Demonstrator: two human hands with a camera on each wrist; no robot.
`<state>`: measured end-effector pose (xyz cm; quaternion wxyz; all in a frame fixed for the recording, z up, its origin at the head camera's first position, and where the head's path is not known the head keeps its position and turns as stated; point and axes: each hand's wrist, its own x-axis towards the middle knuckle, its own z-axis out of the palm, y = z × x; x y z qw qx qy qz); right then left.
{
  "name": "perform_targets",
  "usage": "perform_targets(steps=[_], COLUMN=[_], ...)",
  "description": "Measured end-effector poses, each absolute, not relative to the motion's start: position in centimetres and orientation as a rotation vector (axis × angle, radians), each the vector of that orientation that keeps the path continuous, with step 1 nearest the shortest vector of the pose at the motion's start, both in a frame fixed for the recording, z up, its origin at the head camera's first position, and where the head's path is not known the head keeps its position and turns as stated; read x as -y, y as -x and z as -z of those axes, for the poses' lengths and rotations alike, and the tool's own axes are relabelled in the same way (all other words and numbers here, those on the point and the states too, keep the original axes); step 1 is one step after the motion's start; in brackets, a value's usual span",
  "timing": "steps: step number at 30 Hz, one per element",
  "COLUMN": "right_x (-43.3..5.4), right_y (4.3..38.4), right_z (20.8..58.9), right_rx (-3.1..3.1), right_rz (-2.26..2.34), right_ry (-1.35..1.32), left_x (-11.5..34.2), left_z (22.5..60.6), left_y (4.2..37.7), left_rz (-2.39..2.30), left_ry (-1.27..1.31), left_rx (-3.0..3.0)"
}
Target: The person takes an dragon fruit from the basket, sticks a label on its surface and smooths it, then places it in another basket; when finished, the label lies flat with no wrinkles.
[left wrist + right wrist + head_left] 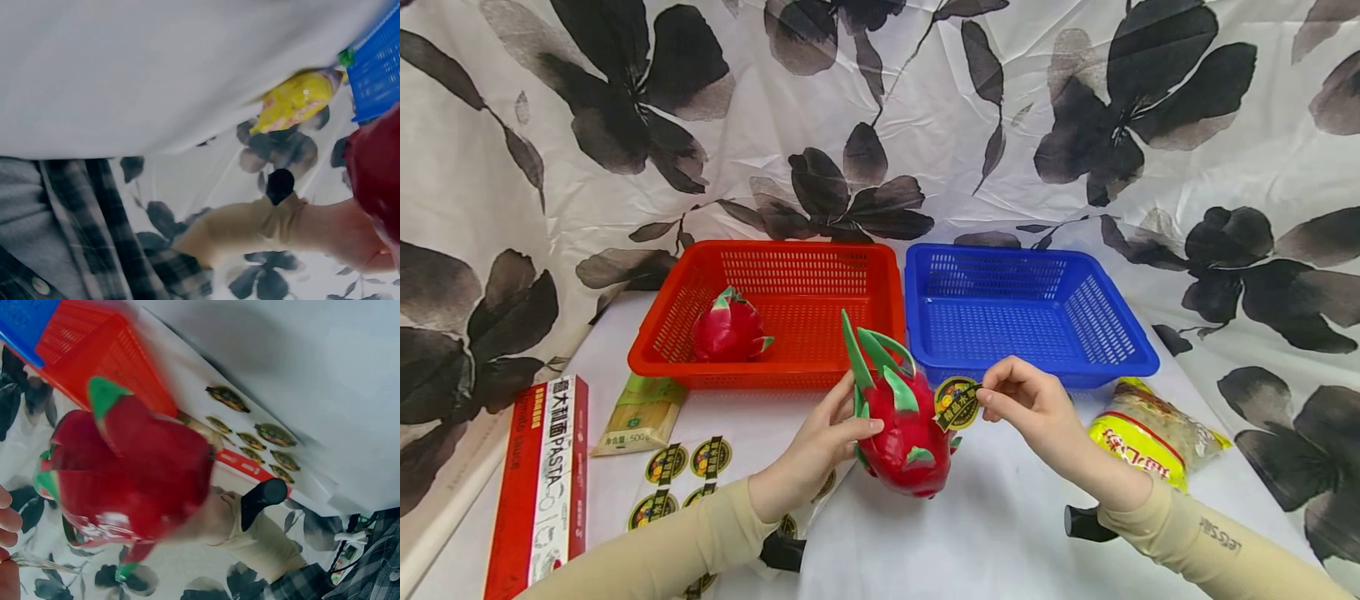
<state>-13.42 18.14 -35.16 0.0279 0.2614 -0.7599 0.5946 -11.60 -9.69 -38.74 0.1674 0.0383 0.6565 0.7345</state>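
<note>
A red dragon fruit (910, 446) with green leaf tips is held up over the white table in front of the baskets. My left hand (816, 446) grips its left side, thumb in front, the other fingers hidden behind it. Between thumb and finger, my right hand (1026, 404) pinches the right end of a round black-and-gold sticker (957, 403). The sticker's left part lies against the fruit's right side; how firmly it sticks I cannot tell. In the right wrist view the fruit (150, 475) looms large, with right fingertips (9, 525) at the left edge.
A red basket (775, 379) holds another dragon fruit (727, 331). Beside it stands a blue basket (1030, 372). A sticker sheet (688, 454), a pasta box (538, 483) and a noodle pack (643, 415) lie left; a yellow bag (1150, 433) lies right.
</note>
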Motion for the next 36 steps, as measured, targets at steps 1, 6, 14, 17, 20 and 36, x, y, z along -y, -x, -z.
perform_targets(steps=[1, 6, 14, 17, 20, 36], right_x=[-18.1, -17.7, -16.7, -16.1, -15.6, -14.3], right_y=[13.4, 13.4, 13.2, 13.2, 13.2, 13.5], right_z=[35.2, 35.3, 35.2, 35.2, 35.2, 34.6], right_rx=[2.347, 2.370, 2.413, 2.422, 2.445, 2.596], right_rz=[-1.838, -1.842, -1.876, -1.884, -1.886, -1.759], right_ry=[-0.809, -0.819, -0.821, -0.835, -0.842, -0.748], left_x=[9.8, 10.1, 10.0, 9.9, 9.8, 9.6], left_z=[38.8, 39.1, 39.4, 39.5, 39.5, 39.8], left_y=[11.8, 12.5, 12.9, 13.1, 13.2, 13.0], left_rz=[-2.116, -2.235, -2.356, -2.383, -2.402, -2.397], left_ry=[-0.106, -0.124, -0.112, -0.105, -0.093, -0.073], left_rx=[-1.845, -1.699, -1.508, -1.478, -1.460, -1.459])
